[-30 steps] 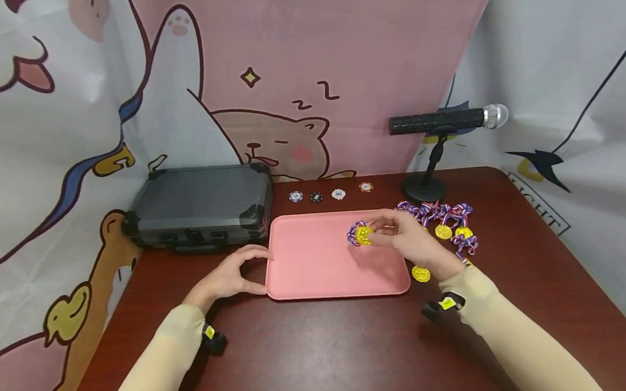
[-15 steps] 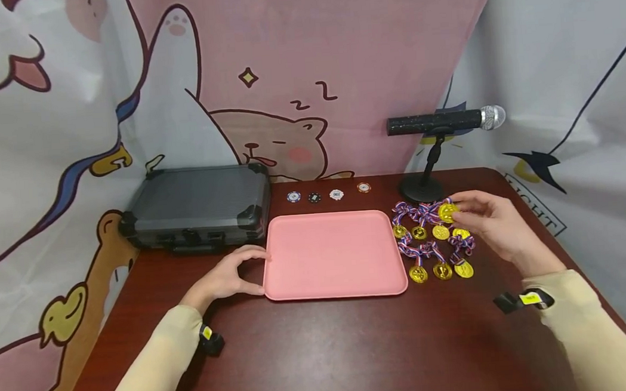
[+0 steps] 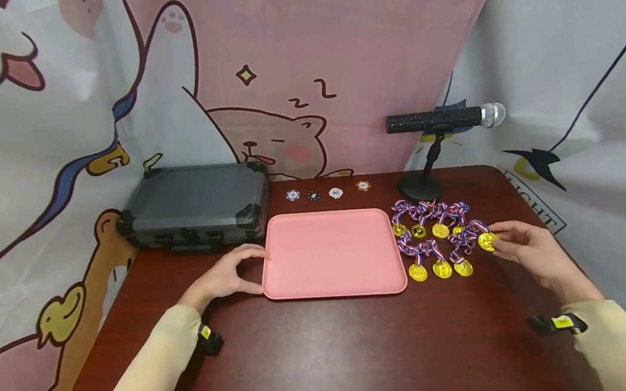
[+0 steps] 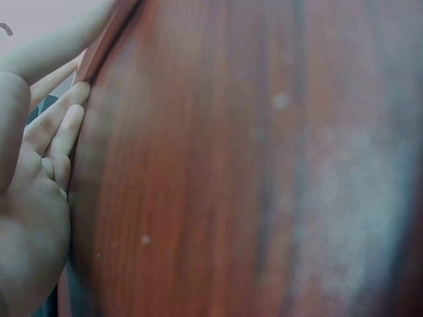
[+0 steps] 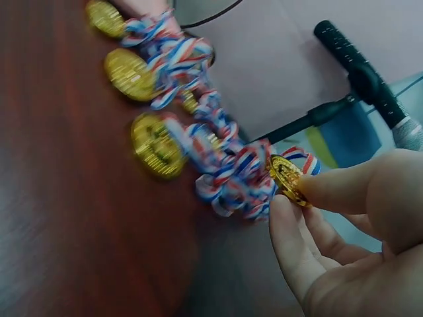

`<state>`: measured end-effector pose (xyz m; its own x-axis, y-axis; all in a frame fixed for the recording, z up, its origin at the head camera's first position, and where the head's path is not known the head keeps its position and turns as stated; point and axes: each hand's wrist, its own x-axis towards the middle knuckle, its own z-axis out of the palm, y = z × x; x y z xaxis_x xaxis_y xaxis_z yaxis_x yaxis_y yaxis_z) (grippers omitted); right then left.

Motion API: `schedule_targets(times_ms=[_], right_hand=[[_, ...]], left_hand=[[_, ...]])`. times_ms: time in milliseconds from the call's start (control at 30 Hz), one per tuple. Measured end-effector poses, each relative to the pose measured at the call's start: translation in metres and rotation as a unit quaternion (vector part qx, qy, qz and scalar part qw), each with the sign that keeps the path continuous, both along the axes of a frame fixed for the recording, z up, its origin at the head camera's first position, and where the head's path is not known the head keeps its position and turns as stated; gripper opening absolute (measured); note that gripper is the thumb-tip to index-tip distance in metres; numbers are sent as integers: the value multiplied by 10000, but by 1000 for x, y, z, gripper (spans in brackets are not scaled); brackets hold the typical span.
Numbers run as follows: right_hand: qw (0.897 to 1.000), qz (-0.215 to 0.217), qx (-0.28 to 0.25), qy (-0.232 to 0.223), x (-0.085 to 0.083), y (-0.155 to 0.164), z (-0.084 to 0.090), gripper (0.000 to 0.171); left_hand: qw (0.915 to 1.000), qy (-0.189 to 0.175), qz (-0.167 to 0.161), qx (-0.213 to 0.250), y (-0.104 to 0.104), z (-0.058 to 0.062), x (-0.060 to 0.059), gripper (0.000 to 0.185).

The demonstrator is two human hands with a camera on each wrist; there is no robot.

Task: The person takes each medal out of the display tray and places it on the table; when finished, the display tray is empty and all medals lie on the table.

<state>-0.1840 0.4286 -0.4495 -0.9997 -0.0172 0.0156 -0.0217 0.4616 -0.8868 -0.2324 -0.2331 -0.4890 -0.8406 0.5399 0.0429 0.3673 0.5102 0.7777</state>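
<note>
My left hand (image 3: 223, 277) rests against the left edge of a pink rectangular tray (image 3: 333, 254), thumb and fingers spread apart along it. In the left wrist view, the fingers (image 4: 69, 129) touch the tray's side. At the right, my right hand (image 3: 537, 256) pinches a gold medal (image 3: 487, 241) between thumb and fingers; its striped ribbon is bunched beside it. The right wrist view has this held medal (image 5: 288, 178) tilted nearly edge-on. Several more gold medals (image 3: 442, 269) with bunched red, white and blue ribbons lie in two rows right of the tray.
A dark hard case (image 3: 197, 205) stands at the back left. Several poker chips (image 3: 335, 193) line the table behind the tray. A microphone (image 3: 437, 119) on a black stand (image 3: 421, 186) is at the back right. Printed cloth surrounds the dark red table (image 3: 322, 350).
My right hand went from over the tray, medal in its fingers, to the right past the medal rows, then nearer the front. The left hand stays at the tray's edge.
</note>
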Motion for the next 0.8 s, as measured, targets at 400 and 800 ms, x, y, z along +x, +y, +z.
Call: schedule_targets(times_ms=[400,800], right_hand=[[9885,176,1498,-120,15,-11,-20,40],[9516,295,3013,529,12,-7,-17,28]], left_hand=[[10000,-17,29,24,0,-1,-1,76],[10000,-28,44,-23,0,-1,-1,76]])
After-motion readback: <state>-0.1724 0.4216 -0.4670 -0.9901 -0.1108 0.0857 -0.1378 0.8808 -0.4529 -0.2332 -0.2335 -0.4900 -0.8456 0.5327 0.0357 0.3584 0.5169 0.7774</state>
